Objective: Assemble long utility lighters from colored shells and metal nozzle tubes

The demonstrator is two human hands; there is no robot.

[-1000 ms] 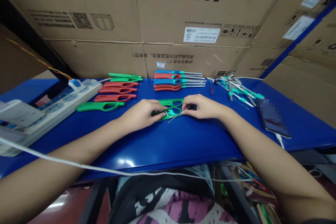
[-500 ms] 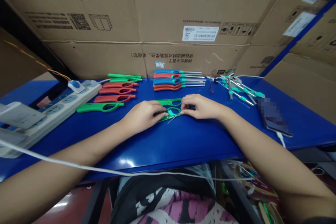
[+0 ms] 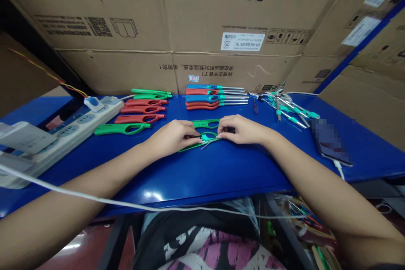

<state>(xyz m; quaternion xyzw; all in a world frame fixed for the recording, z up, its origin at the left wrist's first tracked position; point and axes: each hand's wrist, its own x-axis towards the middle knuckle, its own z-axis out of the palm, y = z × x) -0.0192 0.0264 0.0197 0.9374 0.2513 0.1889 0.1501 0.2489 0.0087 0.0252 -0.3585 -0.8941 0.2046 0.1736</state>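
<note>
Close to the blue table's middle lies an open green lighter casing half point(image 3: 187, 148) with a teal trigger piece point(image 3: 206, 136) and thin wires point(image 3: 207, 142) in it. My left hand point(image 3: 177, 136) is closed at its left part, fingertips pinched on the casing beside the trigger piece. From the other side, my right hand point(image 3: 238, 130) pinches the casing's right end, where the wires run; its exact grip is partly hidden. Just behind both hands rests a second green casing half point(image 3: 205, 123), its right end touching or close to my right fingers.
Red and green lighter casings point(image 3: 142, 109) lie at the left, near a white power strip point(image 3: 76, 128). Finished-looking lighters point(image 3: 202, 98) are stacked at the back. Several metal lighter tubes point(image 3: 291, 109), a small screwdriver point(image 3: 255, 107) and a phone point(image 3: 329, 141) are rightward. A white cable point(image 3: 158, 209) crosses in front.
My left hand has shifted slightly, and more of the near green casing half shows below its fingers. My right hand stays nearly in place; the view has moved a little.
</note>
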